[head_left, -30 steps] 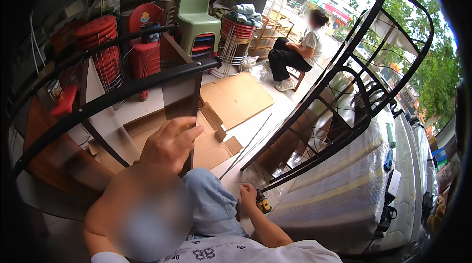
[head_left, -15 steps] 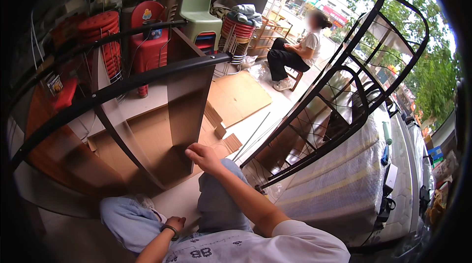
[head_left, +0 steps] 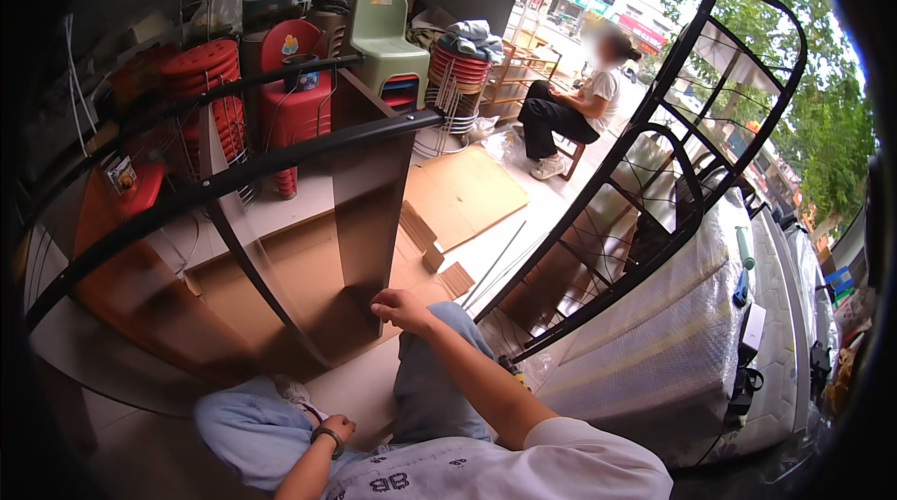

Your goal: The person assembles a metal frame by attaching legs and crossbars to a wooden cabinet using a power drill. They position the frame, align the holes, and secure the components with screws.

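Note:
In front of me stands a frame of dark brown boards and black curved metal tubes (head_left: 280,162). My right hand (head_left: 404,310) is at the near lower corner of its upright brown board (head_left: 366,201). Its fingers are bent and pressed together; whether they pinch a small part there is too small to see. My left hand (head_left: 337,427) rests near my lap beside my bent knee, with a dark band on the wrist. Its fingers are curled closed, and what they hold, if anything, is hidden.
Flattened cardboard (head_left: 467,196) lies on the floor. Red stools (head_left: 201,70) and a green chair (head_left: 380,42) stand stacked behind. At right, a black metal rack (head_left: 654,173) leans by wrapped mattresses (head_left: 645,341). Farther back a person (head_left: 570,112) sits on a low stool.
My right hand has turned its fingers down onto the board's corner, where before the thumb side pointed outward. The whole view has shifted slightly; my left hand stays near my lap.

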